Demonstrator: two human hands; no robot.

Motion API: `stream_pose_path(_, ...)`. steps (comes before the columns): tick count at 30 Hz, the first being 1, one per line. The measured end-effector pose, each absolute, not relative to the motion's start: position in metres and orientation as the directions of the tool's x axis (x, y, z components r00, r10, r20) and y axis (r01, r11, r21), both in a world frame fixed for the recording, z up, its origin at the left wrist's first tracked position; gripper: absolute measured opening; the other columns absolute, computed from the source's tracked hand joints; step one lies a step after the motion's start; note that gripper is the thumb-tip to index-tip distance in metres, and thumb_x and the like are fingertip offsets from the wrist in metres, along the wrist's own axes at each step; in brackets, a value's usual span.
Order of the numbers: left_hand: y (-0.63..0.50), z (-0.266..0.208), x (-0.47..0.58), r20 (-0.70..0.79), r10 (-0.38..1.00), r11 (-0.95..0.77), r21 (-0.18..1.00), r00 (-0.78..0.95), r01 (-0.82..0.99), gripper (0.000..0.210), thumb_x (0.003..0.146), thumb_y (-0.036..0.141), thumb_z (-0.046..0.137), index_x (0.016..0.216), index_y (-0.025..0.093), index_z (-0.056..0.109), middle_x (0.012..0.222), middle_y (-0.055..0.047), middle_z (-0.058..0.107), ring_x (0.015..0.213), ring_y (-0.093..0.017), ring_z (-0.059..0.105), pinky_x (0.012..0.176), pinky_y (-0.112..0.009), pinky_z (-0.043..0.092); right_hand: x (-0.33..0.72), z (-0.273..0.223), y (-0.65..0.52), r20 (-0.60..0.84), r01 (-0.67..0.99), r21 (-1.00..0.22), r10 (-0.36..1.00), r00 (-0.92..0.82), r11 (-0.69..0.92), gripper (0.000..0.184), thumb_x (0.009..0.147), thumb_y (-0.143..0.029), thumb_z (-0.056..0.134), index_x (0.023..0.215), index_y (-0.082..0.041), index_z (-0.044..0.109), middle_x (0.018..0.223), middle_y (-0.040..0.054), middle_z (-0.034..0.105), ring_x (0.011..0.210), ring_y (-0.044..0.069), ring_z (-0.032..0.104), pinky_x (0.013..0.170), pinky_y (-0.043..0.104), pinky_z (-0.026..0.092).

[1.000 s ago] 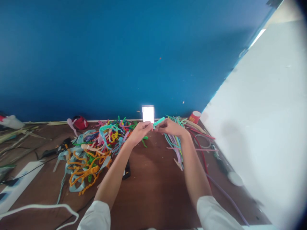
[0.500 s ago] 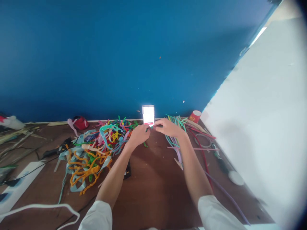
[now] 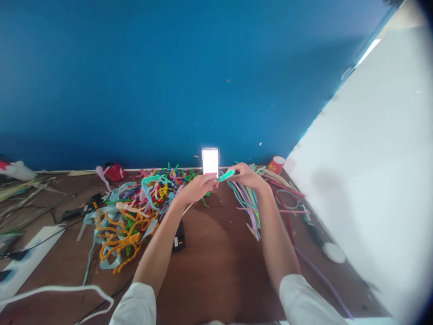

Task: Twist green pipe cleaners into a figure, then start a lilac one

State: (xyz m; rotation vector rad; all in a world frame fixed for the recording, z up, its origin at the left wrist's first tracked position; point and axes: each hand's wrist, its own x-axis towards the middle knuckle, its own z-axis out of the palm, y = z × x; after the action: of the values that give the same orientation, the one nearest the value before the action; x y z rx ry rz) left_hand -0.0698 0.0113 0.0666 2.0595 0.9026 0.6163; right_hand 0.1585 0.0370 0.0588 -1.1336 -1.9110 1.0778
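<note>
Between the hands (image 3: 198, 188), a fuzzy turquoise stem (image 3: 226, 176).

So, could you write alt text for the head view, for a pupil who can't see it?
A person's left hand holds a short turquoise strip, the right hand close beside it, above a brown table. Behind them glows a screen; a tangled pile of colourful strips lies left, a bundle of straighter strips right.

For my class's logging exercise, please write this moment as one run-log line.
left hand: holds turquoise fuzzy strip; right hand: close by strip, grip unclear; beyond hands: lit screen; left side: tangled colourful strips
</note>
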Motion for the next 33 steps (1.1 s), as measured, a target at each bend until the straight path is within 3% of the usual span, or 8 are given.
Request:
stream_pose_path(4,0.011,0.065,-0.069,0.053,0.721,-0.545,0.659,0.691,0.518,0.033,0.096,0.032,0.040,0.079,0.018,0.064,0.069,-0.001,0.059,0.064,-0.013,0.051,0.063,-0.024,0.034,0.157,0.058,0.039,0.123,0.331,-0.897,0.885,-0.448,0.293,0.021,0.077,-0.035,0.070,0.072,-0.015,0.075,0.075,0.0044,0.071,0.076,0.018,0.061,0.073,0.030,0.042)
stream_pose_path(7,0.011,0.060,-0.065,0.076,0.764,-0.590,0.485,0.641,0.646,0.033,0.095,0.029,0.040,0.077,0.020,0.066,0.074,-0.004,0.066,0.070,-0.018,0.057,0.066,-0.027,0.035,0.151,0.063,0.033,0.126,0.417,-0.853,0.898,-0.421,0.315,0.027,0.082,-0.040,0.065,0.071,-0.016,0.073,0.074,0.0035,0.070,0.075,0.018,0.061,0.073,0.030,0.041)
stream_pose_path(12,0.009,0.053,-0.058,0.126,0.873,-0.485,0.336,0.472,0.807,0.032,0.095,0.028,0.040,0.086,0.020,0.069,0.082,-0.009,0.070,0.073,-0.021,0.061,0.066,-0.029,0.035,0.142,0.080,0.016,0.183,0.492,-0.779,0.892,-0.414,0.388,0.033,0.089,-0.043,0.055,0.078,-0.017,0.072,0.081,0.0034,0.071,0.083,0.020,0.061,0.076,0.030,0.040)
stream_pose_path(16,0.009,0.056,-0.057,0.206,0.897,-0.442,0.405,0.391,0.800,0.031,0.095,0.026,0.037,0.085,0.019,0.065,0.078,-0.008,0.067,0.074,-0.021,0.060,0.067,-0.029,0.034,0.142,0.090,0.006,0.159,0.520,-0.743,0.866,-0.474,0.421,0.029,0.091,-0.038,0.052,0.085,-0.019,0.074,0.085,0.0037,0.072,0.081,0.020,0.060,0.074,0.031,0.039)
stream_pose_path(21,0.009,0.066,-0.059,0.216,0.891,-0.418,0.733,0.399,0.537,0.030,0.097,0.029,0.034,0.077,0.018,0.053,0.065,0.000,0.052,0.062,-0.013,0.048,0.060,-0.024,0.032,0.147,0.084,0.012,0.098,0.537,-0.723,0.834,-0.542,0.434,0.028,0.088,-0.038,0.057,0.082,-0.019,0.075,0.078,0.0025,0.069,0.073,0.018,0.057,0.068,0.030,0.038)
stream_pose_path(24,0.005,0.073,-0.063,0.177,0.862,-0.382,0.843,0.474,0.380,0.031,0.097,0.036,0.037,0.075,0.018,0.050,0.061,0.004,0.040,0.056,-0.010,0.036,0.055,-0.023,0.028,0.153,0.075,0.021,0.097,0.487,-0.772,0.833,-0.545,0.409,0.028,0.086,-0.040,0.059,0.080,-0.018,0.075,0.078,0.0028,0.070,0.075,0.018,0.058,0.069,0.029,0.040)
stream_pose_path(29,0.002,0.080,-0.070,0.086,0.650,-0.525,0.769,0.755,0.364,0.030,0.092,0.031,0.043,0.071,0.016,0.058,0.061,0.002,0.048,0.059,-0.010,0.042,0.059,-0.023,0.030,0.161,0.066,0.030,0.074,0.408,-0.837,0.813,-0.577,0.366,0.025,0.079,-0.040,0.066,0.073,-0.017,0.075,0.070,0.0012,0.067,0.067,0.015,0.055,0.063,0.027,0.038)
stream_pose_path(33,0.002,0.072,-0.067,0.026,0.639,-0.587,0.663,0.769,0.465,0.027,0.086,0.023,0.046,0.064,0.017,0.059,0.062,0.000,0.060,0.060,-0.012,0.049,0.060,-0.025,0.032,0.159,0.065,0.030,0.070,0.461,-0.795,0.814,-0.576,0.394,0.027,0.080,-0.043,0.067,0.077,-0.018,0.076,0.070,0.0014,0.067,0.068,0.016,0.056,0.064,0.028,0.038)
